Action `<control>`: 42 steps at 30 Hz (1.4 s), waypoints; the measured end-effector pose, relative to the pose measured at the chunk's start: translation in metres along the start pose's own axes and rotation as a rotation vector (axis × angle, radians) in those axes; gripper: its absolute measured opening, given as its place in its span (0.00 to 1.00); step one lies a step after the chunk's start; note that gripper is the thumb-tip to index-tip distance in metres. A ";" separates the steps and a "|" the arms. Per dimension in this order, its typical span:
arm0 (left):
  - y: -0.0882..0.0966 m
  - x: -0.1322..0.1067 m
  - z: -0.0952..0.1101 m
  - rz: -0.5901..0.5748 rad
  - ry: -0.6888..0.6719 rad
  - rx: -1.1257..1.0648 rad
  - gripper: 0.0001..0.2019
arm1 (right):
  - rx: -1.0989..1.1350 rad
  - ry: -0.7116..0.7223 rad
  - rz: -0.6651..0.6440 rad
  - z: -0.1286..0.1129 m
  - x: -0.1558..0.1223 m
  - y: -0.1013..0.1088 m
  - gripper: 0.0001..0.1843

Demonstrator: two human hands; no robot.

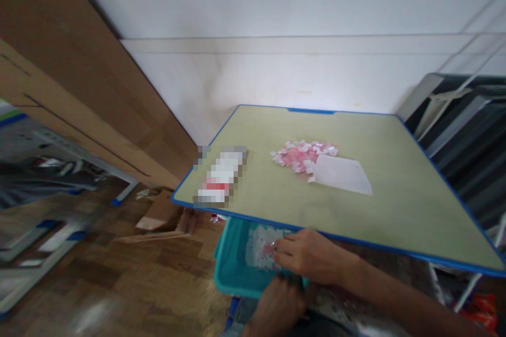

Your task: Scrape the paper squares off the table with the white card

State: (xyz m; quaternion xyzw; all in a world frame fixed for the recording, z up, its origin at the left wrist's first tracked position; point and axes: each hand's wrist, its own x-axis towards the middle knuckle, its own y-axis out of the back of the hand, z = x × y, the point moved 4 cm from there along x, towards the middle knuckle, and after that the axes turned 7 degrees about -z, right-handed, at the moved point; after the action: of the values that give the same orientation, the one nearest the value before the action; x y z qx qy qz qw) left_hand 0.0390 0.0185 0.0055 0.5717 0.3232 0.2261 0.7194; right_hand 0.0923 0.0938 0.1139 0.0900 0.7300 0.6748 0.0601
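Observation:
A teal plastic bin (233,281) sits below the table's front edge, holding a heap of small clear-white pieces (256,253). Over that heap is my right hand (306,254), its fingers closed in a pinch at a small pinkish piece (269,247); blur hides its exact kind. My left hand (281,299) rests low at the bin's near rim, with its fingers mostly out of sight. On the table (269,200) lies a pile of small pink and white squares (296,157), touching a white sheet (343,172).
A blurred-out white and red item (221,176) lies at the table's left end. Behind the table rises a white wall (276,73). Dark folded panels (474,126) lean at the right. Cardboard (160,210) stands on the wooden floor at left, near a metal frame (51,242).

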 end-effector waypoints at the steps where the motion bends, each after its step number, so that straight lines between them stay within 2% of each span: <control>1: -0.002 0.000 0.000 -0.002 0.000 -0.001 0.17 | 0.018 -0.012 -0.072 -0.003 0.006 -0.010 0.08; 3: -0.004 0.001 0.000 0.001 -0.002 -0.004 0.15 | 0.061 -0.048 -0.136 -0.006 0.018 -0.028 0.07; 8: -0.003 0.001 -0.001 0.012 -0.001 0.000 0.17 | 0.090 -0.048 -0.153 -0.004 0.041 -0.068 0.09; 14: 0.008 0.000 0.000 -0.024 -0.027 0.015 0.19 | 0.088 -0.031 -0.176 0.007 0.051 -0.098 0.13; 22: 0.010 0.003 -0.001 -0.034 -0.011 0.009 0.18 | 0.084 -0.105 -0.223 0.009 0.055 -0.106 0.15; 26: 0.007 0.002 -0.001 -0.033 -0.014 0.013 0.16 | 0.087 -0.121 -0.283 0.006 0.058 -0.107 0.12; 33: 0.007 0.002 0.000 -0.025 -0.008 0.030 0.17 | 0.121 -0.099 -0.405 0.005 0.059 -0.110 0.16; 42: 0.007 0.002 -0.001 -0.022 -0.008 0.047 0.15 | 0.201 -0.141 -0.451 0.004 0.056 -0.110 0.14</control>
State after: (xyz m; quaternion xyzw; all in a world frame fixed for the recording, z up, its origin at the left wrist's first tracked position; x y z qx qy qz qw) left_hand 0.0405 0.0223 0.0121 0.5859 0.3317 0.2081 0.7095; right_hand 0.0327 0.1020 0.0061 -0.0228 0.7891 0.5603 0.2505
